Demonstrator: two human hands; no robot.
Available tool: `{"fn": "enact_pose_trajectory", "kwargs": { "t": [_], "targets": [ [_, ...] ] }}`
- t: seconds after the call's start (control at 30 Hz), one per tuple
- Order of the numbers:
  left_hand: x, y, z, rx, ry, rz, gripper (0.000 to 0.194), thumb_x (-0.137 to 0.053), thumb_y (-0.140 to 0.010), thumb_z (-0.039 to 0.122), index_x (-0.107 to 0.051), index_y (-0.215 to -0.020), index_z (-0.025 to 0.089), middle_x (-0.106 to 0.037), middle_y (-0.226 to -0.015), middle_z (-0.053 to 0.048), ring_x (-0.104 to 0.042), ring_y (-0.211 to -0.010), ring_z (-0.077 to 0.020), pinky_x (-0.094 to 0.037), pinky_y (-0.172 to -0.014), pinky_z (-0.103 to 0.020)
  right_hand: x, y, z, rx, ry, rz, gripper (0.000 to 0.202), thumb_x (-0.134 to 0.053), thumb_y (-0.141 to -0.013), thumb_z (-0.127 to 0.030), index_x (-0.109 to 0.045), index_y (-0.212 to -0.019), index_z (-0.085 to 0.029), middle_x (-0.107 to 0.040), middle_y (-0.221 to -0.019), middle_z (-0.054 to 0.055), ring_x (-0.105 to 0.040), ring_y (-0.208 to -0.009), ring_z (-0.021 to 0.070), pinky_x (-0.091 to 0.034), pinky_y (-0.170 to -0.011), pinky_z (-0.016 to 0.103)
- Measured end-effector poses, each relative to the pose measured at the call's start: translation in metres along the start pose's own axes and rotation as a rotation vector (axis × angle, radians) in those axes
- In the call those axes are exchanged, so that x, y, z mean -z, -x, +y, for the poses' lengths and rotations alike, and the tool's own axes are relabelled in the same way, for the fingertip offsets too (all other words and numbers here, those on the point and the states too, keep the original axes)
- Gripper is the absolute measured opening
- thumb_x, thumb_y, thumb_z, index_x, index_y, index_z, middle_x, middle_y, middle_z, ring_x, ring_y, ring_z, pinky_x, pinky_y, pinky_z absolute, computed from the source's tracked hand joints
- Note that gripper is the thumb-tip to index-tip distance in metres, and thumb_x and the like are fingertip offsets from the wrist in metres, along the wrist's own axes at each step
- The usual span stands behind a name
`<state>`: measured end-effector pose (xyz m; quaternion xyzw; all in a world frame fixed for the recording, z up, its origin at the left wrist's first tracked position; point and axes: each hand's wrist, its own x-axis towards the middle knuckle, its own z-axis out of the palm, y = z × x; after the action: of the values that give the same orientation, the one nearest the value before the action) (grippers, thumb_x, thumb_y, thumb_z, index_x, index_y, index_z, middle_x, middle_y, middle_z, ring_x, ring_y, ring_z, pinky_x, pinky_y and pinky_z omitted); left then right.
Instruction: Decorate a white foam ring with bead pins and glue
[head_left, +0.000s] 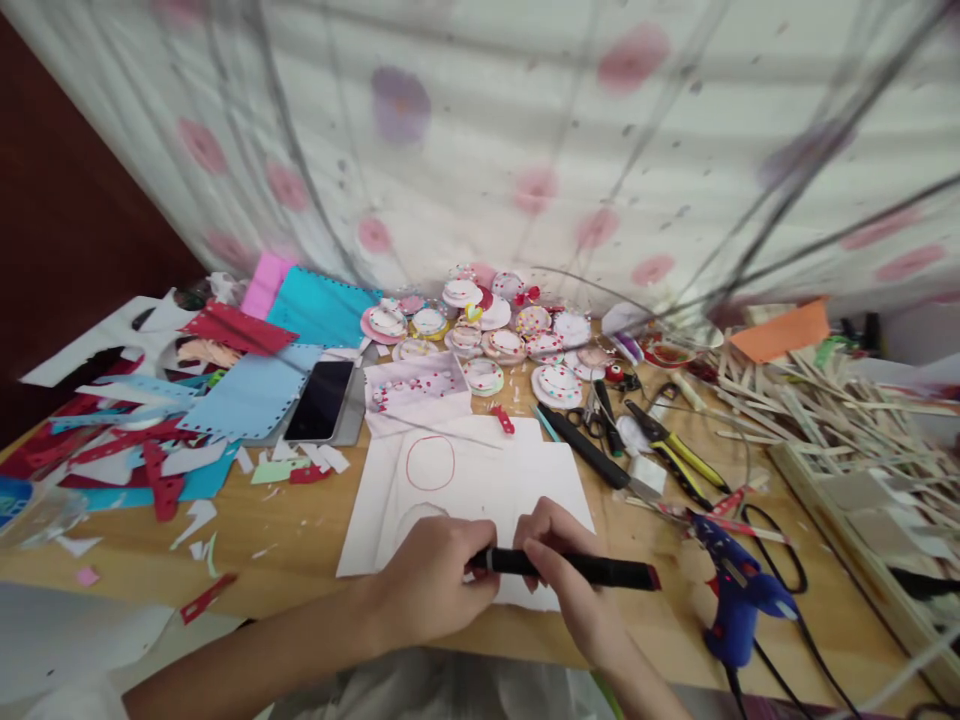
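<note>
A black marker (611, 571) with a red tip at its right end lies level between my two hands, just above the paper. My left hand (442, 575) is closed on the marker's left end. Around its middle, the fingers of my right hand (559, 555) are wrapped. Under them lie white paper sheets (487, 470) at the table's front. A red circle outline (430, 463) is drawn on the paper, and a greyish round shape below it is partly covered by my left hand. At the sheets' top edge sits a small red scrap (503, 419).
Paper and felt scraps (150, 440) pile up at the left, beside a phone (320, 400). Small decorated paper hats (504, 345) crowd the back. On the right are a blue glue gun (739, 590), yellow-black pliers (679, 450), scissors (776, 545) and wooden sticks (847, 380).
</note>
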<state>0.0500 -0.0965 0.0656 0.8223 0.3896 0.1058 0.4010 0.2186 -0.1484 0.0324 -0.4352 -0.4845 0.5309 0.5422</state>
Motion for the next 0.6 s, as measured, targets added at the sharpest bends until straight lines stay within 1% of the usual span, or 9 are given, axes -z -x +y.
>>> {"fn": "enact_pose_trajectory", "kwargs": {
  "t": [0.1,0.13,0.2,0.27,0.3,0.37,0.43,0.5,0.6],
  "targets": [
    [0.012,0.006,0.010,-0.050,0.000,-0.050,0.001,-0.053,-0.076,0.017,-0.054,-0.076,0.018,-0.054,-0.063,0.003,-0.049,-0.057,-0.0110,-0.033,-0.052,-0.020,-0.003,0.003,0.000,0.008,-0.041,0.036,0.024,-0.055,-0.089,-0.033,-0.051,-0.070,-0.019,-0.049,-0.059,-0.004,-0.044,-0.053,0.0090,-0.030,-0.049,0.022],
    [0.018,0.008,0.013,-0.089,0.025,-0.083,0.007,-0.051,-0.080,0.019,-0.056,-0.085,0.018,-0.058,-0.070,0.002,-0.052,-0.062,-0.0121,-0.036,-0.055,-0.021,-0.003,0.004,0.000,0.006,-0.073,0.052,0.023,-0.055,-0.089,-0.033,-0.051,-0.071,-0.019,-0.049,-0.059,-0.004,-0.043,-0.052,0.0089,-0.029,-0.050,0.022],
    [0.029,0.011,0.018,-0.168,0.084,-0.152,0.022,-0.043,-0.088,0.018,-0.054,-0.106,0.019,-0.063,-0.091,-0.002,-0.057,-0.077,-0.0142,-0.042,-0.067,-0.022,-0.002,0.005,0.000,-0.008,-0.155,0.076,0.023,-0.054,-0.090,-0.033,-0.050,-0.071,-0.020,-0.049,-0.057,-0.005,-0.041,-0.052,0.0089,-0.029,-0.049,0.022],
    [0.038,0.012,0.019,-0.212,0.122,-0.187,0.029,-0.036,-0.093,0.017,-0.048,-0.119,0.020,-0.062,-0.110,-0.006,-0.058,-0.093,-0.0159,-0.043,-0.080,-0.025,-0.001,0.005,0.001,-0.022,-0.226,0.086,0.023,-0.053,-0.090,-0.033,-0.048,-0.072,-0.020,-0.048,-0.056,-0.005,-0.039,-0.051,0.0089,-0.028,-0.049,0.022],
    [0.041,0.012,0.019,-0.216,0.123,-0.194,0.030,-0.035,-0.094,0.018,-0.047,-0.122,0.020,-0.061,-0.115,-0.007,-0.057,-0.098,-0.0167,-0.043,-0.084,-0.026,-0.001,0.005,0.001,-0.021,-0.252,0.086,0.024,-0.053,-0.090,-0.033,-0.047,-0.071,-0.020,-0.048,-0.056,-0.005,-0.038,-0.050,0.0090,-0.027,-0.049,0.022],
    [0.044,0.010,0.016,-0.201,0.072,-0.225,0.025,-0.035,-0.097,0.024,-0.050,-0.117,0.019,-0.062,-0.110,-0.007,-0.058,-0.096,-0.0179,-0.043,-0.082,-0.027,-0.001,0.006,0.002,0.005,-0.279,0.082,0.024,-0.053,-0.090,-0.034,-0.045,-0.071,-0.021,-0.047,-0.056,-0.005,-0.038,-0.050,0.0093,-0.027,-0.048,0.022],
    [0.043,0.010,0.012,-0.205,-0.039,-0.280,0.023,-0.038,-0.097,0.032,-0.056,-0.099,0.018,-0.064,-0.091,-0.005,-0.059,-0.081,-0.0177,-0.042,-0.070,-0.025,-0.002,0.012,0.003,0.026,-0.255,0.076,0.025,-0.051,-0.090,-0.036,-0.046,-0.071,-0.021,-0.046,-0.056,-0.004,-0.038,-0.050,0.0099,-0.027,-0.047,0.023],
    [0.041,0.012,0.009,-0.246,-0.137,-0.340,0.029,-0.038,-0.096,0.038,-0.054,-0.085,0.018,-0.061,-0.077,-0.003,-0.056,-0.068,-0.0165,-0.037,-0.059,-0.024,-0.004,0.022,0.005,0.046,-0.154,0.076,0.028,-0.047,-0.090,-0.043,-0.047,-0.072,-0.021,-0.047,-0.059,-0.002,-0.040,-0.052,0.0115,-0.030,-0.048,0.024],
    [0.040,0.020,0.011,-0.327,-0.174,-0.428,0.029,-0.036,-0.095,0.041,-0.053,-0.084,0.019,-0.062,-0.073,-0.003,-0.056,-0.063,-0.0160,-0.032,-0.053,-0.024,-0.008,0.041,0.011,0.108,0.103,0.028,0.042,-0.035,-0.091,-0.054,-0.049,-0.068,-0.022,-0.048,-0.062,0.002,-0.046,-0.057,0.0152,-0.036,-0.052,0.028]
  ]
}}
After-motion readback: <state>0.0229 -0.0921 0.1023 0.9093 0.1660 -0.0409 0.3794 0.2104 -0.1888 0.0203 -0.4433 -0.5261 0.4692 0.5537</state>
